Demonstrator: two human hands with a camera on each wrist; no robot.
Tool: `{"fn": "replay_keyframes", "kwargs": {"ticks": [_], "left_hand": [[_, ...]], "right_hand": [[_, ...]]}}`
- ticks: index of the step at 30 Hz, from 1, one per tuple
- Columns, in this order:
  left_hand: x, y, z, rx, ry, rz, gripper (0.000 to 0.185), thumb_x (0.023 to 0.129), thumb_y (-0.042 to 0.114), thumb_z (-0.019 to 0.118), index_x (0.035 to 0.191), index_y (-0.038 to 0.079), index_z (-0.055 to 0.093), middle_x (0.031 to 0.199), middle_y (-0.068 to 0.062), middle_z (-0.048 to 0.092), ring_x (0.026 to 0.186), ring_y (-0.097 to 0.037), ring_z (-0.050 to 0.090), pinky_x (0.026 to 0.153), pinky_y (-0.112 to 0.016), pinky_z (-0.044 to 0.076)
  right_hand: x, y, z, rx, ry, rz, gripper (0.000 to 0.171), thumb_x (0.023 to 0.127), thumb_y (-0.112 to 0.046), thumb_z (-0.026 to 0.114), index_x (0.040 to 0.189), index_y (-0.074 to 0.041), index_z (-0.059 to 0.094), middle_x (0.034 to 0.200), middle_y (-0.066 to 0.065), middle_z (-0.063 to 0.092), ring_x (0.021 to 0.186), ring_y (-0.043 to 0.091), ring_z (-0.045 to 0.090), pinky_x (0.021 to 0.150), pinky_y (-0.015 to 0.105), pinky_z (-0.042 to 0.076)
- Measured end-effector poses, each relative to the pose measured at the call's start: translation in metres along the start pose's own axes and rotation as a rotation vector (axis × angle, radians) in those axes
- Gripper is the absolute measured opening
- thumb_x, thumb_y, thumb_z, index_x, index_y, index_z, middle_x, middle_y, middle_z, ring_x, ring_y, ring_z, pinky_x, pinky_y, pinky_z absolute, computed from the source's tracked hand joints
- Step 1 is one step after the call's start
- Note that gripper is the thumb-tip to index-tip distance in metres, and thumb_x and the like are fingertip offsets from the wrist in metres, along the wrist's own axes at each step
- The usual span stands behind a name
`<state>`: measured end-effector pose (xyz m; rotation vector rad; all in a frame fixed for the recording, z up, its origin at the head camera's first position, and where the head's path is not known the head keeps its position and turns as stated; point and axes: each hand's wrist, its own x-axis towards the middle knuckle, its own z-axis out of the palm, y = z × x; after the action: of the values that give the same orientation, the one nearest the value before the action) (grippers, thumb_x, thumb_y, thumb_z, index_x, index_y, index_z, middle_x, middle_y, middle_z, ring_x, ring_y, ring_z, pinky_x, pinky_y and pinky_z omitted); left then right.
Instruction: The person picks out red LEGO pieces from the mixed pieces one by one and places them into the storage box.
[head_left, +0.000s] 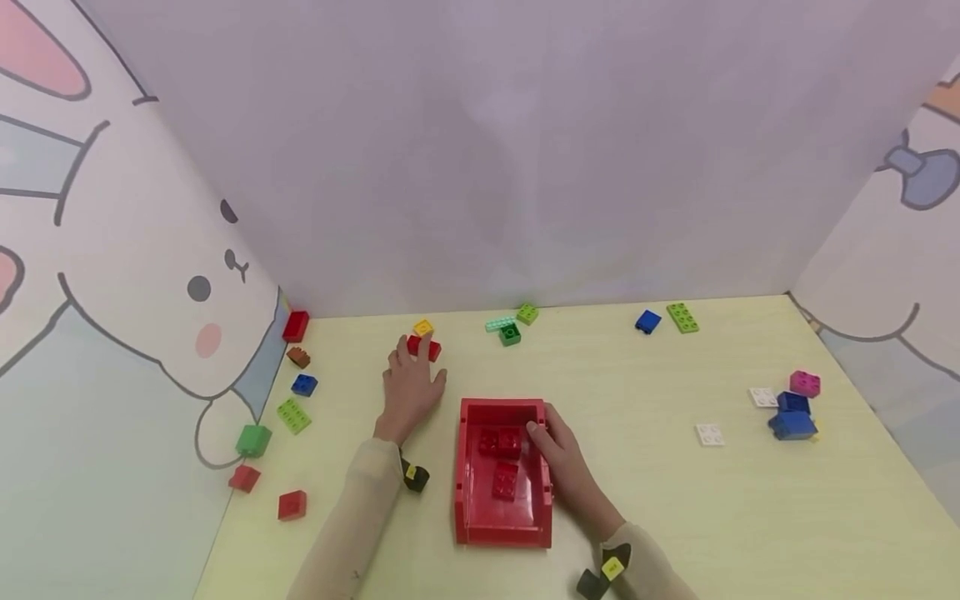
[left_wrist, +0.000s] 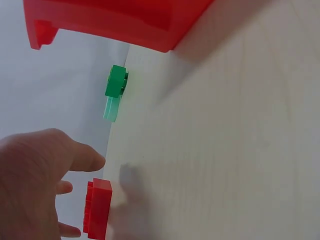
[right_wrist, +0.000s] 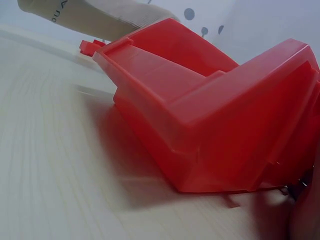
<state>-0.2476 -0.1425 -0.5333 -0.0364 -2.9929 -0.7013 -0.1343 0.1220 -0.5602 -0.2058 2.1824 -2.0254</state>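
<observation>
In the head view a red box (head_left: 502, 535) lies on the table in front of the person, with several red bricks (head_left: 506, 481) inside it. The right hand (head_left: 567, 467) grips its right wall, thumb over the rim. To the box's upper left, the left hand (head_left: 411, 390) reaches with spread fingers over a red brick (head_left: 434, 351). The left wrist view shows this red brick (left_wrist: 101, 207) beside the fingers, with the thumb (left_wrist: 86, 159) apart from it. A yellow brick (head_left: 423, 327) lies just beyond. The right wrist view shows the box (right_wrist: 150, 85) close up; the right hand is mostly hidden there.
Green bricks (head_left: 510, 334) lie near the back wall. Down the left side run several bricks, among them a blue one (head_left: 304, 384) and a red one (head_left: 292, 505). White (head_left: 709, 435), blue (head_left: 793, 426) and pink (head_left: 805, 383) bricks lie at the right. Patterned walls (head_left: 150, 250) border the table.
</observation>
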Motion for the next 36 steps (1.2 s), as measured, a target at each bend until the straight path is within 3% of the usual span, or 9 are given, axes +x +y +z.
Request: {"fn": "replay_keyframes", "kwargs": {"ticks": [13,21,36], "left_hand": [[0.01,0.0,-0.002,0.057,-0.011,0.006,0.063,0.102,0.031,0.059,0.159,0.016,0.035,0.163,-0.028,0.027,0.144,-0.051,0.036,0.11,-0.069,0.043],[0.016,-0.004,0.007,0.086,0.032,-0.023,0.049,0.104,0.025,0.058,0.151,0.016,0.047,0.158,-0.027,0.034,0.138,-0.049,0.042,0.108,-0.066,0.045],[0.019,-0.002,0.012,0.116,0.107,0.018,0.038,0.104,0.02,0.061,0.141,0.014,0.056,0.15,-0.026,0.044,0.127,-0.048,0.051,0.102,-0.062,0.047]], "right_hand": [[0.003,0.003,0.002,0.005,-0.007,-0.003,0.044,0.102,-0.037,0.062,0.144,-0.032,0.047,0.14,-0.004,0.06,0.134,0.025,0.058,0.106,0.035,0.057],[0.0,0.003,0.002,0.008,-0.009,-0.006,0.043,0.103,-0.034,0.062,0.143,-0.029,0.048,0.139,-0.002,0.061,0.133,0.026,0.058,0.104,0.032,0.058],[-0.001,0.003,0.0,-0.007,0.01,-0.008,0.041,0.103,-0.033,0.061,0.142,-0.029,0.049,0.138,-0.003,0.062,0.131,0.024,0.06,0.104,0.031,0.058]]}}
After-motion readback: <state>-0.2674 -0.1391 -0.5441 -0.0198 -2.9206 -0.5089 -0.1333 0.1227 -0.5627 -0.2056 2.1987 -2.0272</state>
